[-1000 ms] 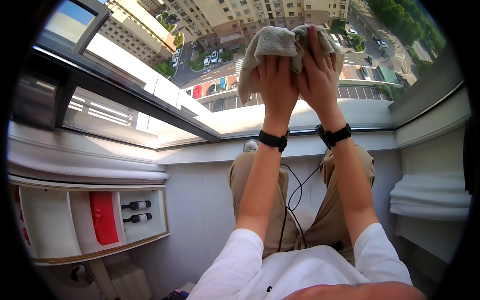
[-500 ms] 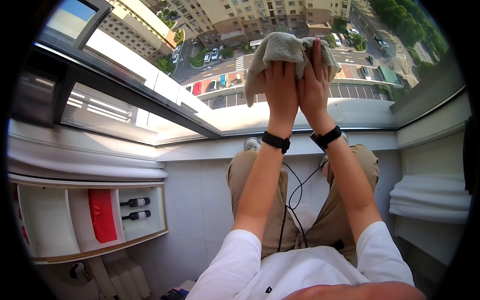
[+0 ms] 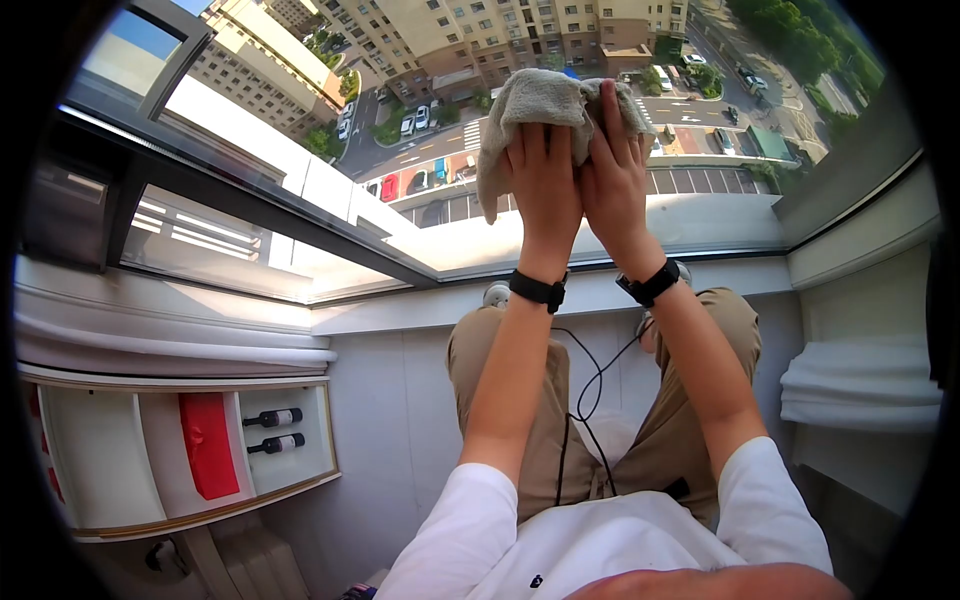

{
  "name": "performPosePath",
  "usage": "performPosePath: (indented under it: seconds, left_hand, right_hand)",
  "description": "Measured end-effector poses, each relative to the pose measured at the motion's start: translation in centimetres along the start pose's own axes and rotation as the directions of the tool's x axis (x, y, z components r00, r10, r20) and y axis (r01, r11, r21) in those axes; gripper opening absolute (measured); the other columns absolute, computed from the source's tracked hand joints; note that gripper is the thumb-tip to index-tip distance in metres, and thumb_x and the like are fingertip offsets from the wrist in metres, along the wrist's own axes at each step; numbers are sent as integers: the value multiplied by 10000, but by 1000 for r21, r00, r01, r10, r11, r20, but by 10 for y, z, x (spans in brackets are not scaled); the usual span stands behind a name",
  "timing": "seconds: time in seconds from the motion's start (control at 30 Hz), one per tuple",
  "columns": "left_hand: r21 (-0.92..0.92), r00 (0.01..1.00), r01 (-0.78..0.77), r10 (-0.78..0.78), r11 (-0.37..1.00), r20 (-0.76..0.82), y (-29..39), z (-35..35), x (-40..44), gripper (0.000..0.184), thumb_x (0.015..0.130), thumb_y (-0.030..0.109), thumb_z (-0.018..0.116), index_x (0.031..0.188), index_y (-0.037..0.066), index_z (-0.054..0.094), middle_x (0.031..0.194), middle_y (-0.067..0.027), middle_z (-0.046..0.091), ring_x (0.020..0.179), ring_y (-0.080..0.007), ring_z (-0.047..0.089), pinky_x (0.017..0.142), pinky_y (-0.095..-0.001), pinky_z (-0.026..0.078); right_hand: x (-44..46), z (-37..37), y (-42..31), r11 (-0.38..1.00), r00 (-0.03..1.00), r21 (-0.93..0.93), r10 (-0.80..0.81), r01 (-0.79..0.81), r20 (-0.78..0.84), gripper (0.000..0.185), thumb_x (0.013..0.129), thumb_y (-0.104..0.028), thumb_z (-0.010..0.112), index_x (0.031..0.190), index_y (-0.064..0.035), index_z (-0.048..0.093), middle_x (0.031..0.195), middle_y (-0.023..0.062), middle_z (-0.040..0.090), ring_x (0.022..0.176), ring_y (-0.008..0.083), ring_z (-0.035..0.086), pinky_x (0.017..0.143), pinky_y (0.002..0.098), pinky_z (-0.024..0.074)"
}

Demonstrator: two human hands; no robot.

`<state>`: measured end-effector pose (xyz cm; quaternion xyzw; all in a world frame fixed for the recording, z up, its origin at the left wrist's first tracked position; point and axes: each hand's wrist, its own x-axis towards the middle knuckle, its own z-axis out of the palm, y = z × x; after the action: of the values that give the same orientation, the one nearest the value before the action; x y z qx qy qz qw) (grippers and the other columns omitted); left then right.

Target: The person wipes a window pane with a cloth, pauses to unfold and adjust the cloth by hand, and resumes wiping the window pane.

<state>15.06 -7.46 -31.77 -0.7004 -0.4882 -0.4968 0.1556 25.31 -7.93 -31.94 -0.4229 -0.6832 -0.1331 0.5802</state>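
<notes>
A folded grey-green cloth [image 3: 545, 100] lies against the window glass [image 3: 700, 215] at the top centre, with buildings and a street visible beyond. My left hand [image 3: 545, 185] presses on the cloth, its fingertips tucked under the fold. Close beside it, my right hand [image 3: 615, 180] holds the cloth's right part, one finger stretched up over it. Both hands touch along their inner edges. Each wrist wears a black band.
A dark window frame bar [image 3: 300, 225] slants across the left. At lower left stands a shelf [image 3: 335, 470] with two bottles [image 3: 275, 417] and a red item [image 3: 208, 445]. White curtains [image 3: 855, 385] hang at right. Black cables [image 3: 592, 400] run between my legs.
Both hands and the cloth first moved down the glass and closer together, then shifted slightly left. My grip on the cloth stays.
</notes>
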Motion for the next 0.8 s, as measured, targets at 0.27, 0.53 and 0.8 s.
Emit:
performPosePath:
  seconds: [0.27,0.53,0.8]
  left_hand:
    - [29,1000,-10,11,1000,-25,-6,-4,10,547,907,276,657,1421,105,583,1484,-216,512,1355,-464,469,1080,-590,346]
    - [130,997,68,-71,989,23,-2,3,14,622,935,335,601,1500,92,514,1532,-234,470,1435,-476,395,1143,-608,286]
    - [160,987,66,-40,985,-157,-8,-18,30,713,906,239,539,1562,-9,407,1499,-294,475,1421,-507,370,1207,-624,215]
  right_hand:
    - [30,-14,8,990,997,-135,-53,44,-63,556,868,-226,636,1412,-112,651,1649,113,442,1345,331,579,1132,513,411]
    - [43,-18,16,980,992,-196,-48,25,-116,625,795,-220,649,1418,-161,652,1669,82,417,1344,328,578,1156,551,391]
    - [52,-45,40,958,976,-276,17,-78,-216,677,754,-278,730,1408,-133,638,1677,147,379,1339,322,570,1192,606,326]
